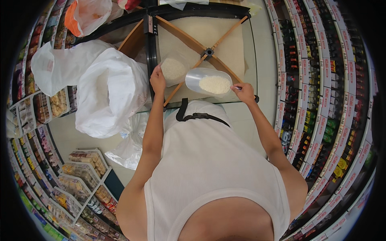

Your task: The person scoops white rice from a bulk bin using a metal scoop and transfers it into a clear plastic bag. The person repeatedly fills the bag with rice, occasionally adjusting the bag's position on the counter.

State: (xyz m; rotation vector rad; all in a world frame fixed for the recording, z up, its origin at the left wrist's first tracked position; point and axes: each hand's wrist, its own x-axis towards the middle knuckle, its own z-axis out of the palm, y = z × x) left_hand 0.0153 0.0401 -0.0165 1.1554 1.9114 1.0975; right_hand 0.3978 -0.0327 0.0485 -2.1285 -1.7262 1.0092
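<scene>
My left hand (158,80) grips the edge of a clear plastic bag (174,71) with white rice inside. Close on its right, my right hand (243,92) holds the handle of a clear scoop (194,79). A heap of rice (214,84) lies in the scoop. Both are above a glass-sided bin (252,60) filled with rice (223,31). Crossed wooden bars (184,35) span the bin and meet at a black hub (208,52). Whether the bag touches the bars cannot be told.
A large white sack (120,87) stands left of the bin, with another white bag (66,64) behind it. An orange-and-white bag (87,18) lies at the far left. Stocked shelves (325,105) rise on the right; wire baskets of packaged goods (78,174) stand at lower left.
</scene>
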